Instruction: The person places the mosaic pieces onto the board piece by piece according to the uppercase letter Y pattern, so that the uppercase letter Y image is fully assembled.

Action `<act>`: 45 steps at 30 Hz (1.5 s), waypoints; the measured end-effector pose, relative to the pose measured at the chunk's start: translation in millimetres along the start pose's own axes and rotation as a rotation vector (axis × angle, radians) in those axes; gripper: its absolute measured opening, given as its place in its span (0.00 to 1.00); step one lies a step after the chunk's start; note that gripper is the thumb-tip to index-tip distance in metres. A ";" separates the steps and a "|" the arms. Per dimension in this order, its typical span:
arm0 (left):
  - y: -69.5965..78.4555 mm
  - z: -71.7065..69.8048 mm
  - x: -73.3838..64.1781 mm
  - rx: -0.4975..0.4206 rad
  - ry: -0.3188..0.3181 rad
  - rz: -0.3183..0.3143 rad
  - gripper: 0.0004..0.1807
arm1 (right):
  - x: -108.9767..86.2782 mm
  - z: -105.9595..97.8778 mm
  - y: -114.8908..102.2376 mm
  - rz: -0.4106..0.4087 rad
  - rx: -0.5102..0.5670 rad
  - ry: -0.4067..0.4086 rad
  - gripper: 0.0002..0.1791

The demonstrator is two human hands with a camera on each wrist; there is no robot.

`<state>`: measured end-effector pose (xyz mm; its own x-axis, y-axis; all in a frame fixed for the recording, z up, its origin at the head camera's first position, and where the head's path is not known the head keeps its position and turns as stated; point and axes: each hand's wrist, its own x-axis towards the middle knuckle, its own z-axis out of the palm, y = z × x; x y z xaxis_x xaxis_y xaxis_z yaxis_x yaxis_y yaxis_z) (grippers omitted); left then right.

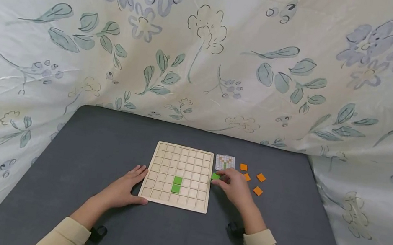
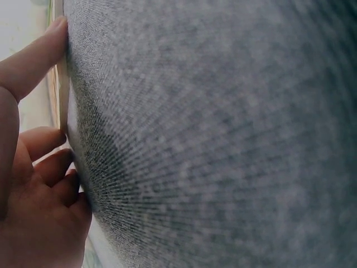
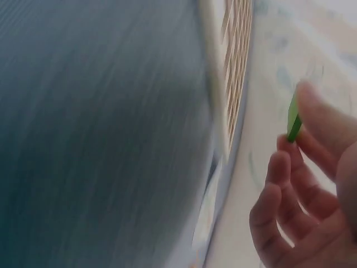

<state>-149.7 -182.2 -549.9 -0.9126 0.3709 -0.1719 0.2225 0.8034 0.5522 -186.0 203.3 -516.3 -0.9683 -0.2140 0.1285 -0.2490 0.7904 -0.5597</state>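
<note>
I am pinching a green tile (image 1: 215, 176) in my right hand (image 1: 234, 187) at the wooden grid board's (image 1: 178, 175) three o'clock edge, while my left hand (image 1: 121, 189), fingers relaxed, is steadying its nine o'clock edge.

Board (image 1: 178, 176) centre on table (image 1: 82, 143); card (image 1: 225, 162), seemingly four tiles (image 1: 260, 177) right.

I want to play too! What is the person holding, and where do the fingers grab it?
The right hand pinches a green tile by its edge. The left hand only rests against the wooden grid board.
</note>
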 end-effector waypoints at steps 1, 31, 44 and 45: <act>-0.3 -0.2 -0.2 -0.002 0.000 0.000 0.60 | 3.6 6.8 -7.4 -0.008 -0.002 -0.011 0.16; 2.5 -0.4 -2.7 -0.010 0.002 0.003 0.60 | 55.5 66.5 -78.0 0.116 0.126 -0.219 0.19; 5.2 2.6 -4.9 0.004 -0.001 -0.011 0.60 | 31.4 15.3 -58.0 0.134 0.145 -0.056 0.20; 4.9 2.8 -5.9 0.007 -0.002 -0.014 0.60 | 29.6 12.7 -55.7 0.131 0.135 -0.042 0.20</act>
<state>-142.3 -179.2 -548.5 -0.9150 0.3603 -0.1815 0.2119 0.8121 0.5437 -200.5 145.6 -491.6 -0.9900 -0.1404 0.0148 -0.1135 0.7296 -0.6744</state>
